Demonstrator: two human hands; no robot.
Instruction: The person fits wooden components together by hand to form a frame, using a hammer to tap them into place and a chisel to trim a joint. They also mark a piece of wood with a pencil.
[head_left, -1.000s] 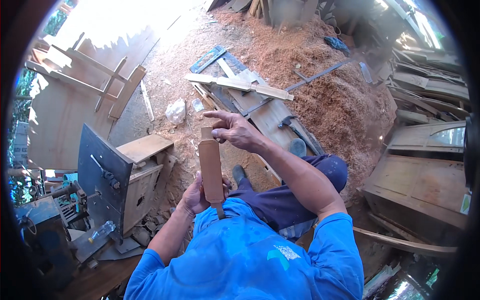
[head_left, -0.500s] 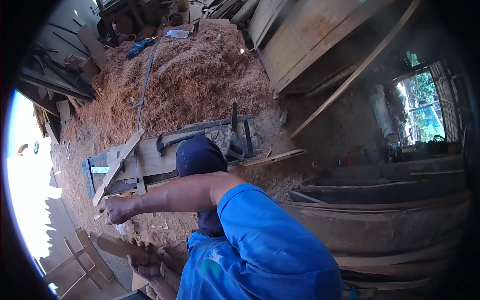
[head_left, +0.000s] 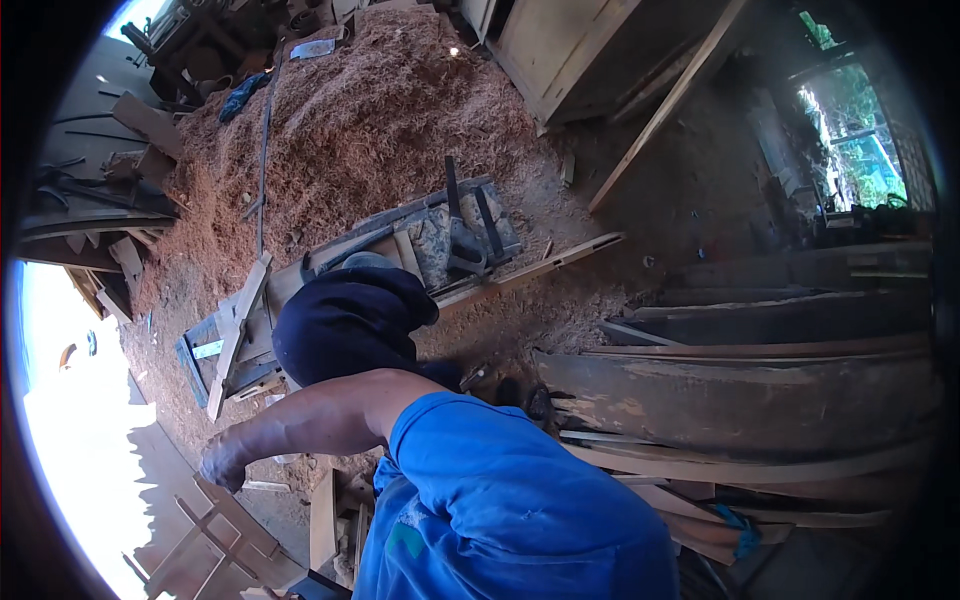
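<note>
My right arm reaches across to the left in a blue sleeve, and my right hand [head_left: 222, 466] hangs low beyond the end of a narrow board [head_left: 240, 335]. Its back faces me; the fingers are turned down and blurred, so what they hold, if anything, is hidden. My left hand is out of sight. A flat piece of wood [head_left: 323, 520] stands beside my shirt at the bottom. My bent knee in dark trousers [head_left: 350, 320] covers part of a low work board [head_left: 285, 295]. A dark-handled tool like a handsaw [head_left: 467, 245] lies at the right end of that board.
A large heap of wood shavings [head_left: 360, 110] spreads beyond the work board. Stacked planks and slabs [head_left: 680, 400] fill the right side. A wooden cabinet [head_left: 570, 60] stands at the back, near a leaning pole [head_left: 665, 110]. A slatted wooden frame [head_left: 210, 530] lies at lower left.
My left hand, which held a piece of wood at lower left, has gone out of view. My right hand is slightly lower. The knee has come up and left, and the view has shifted.
</note>
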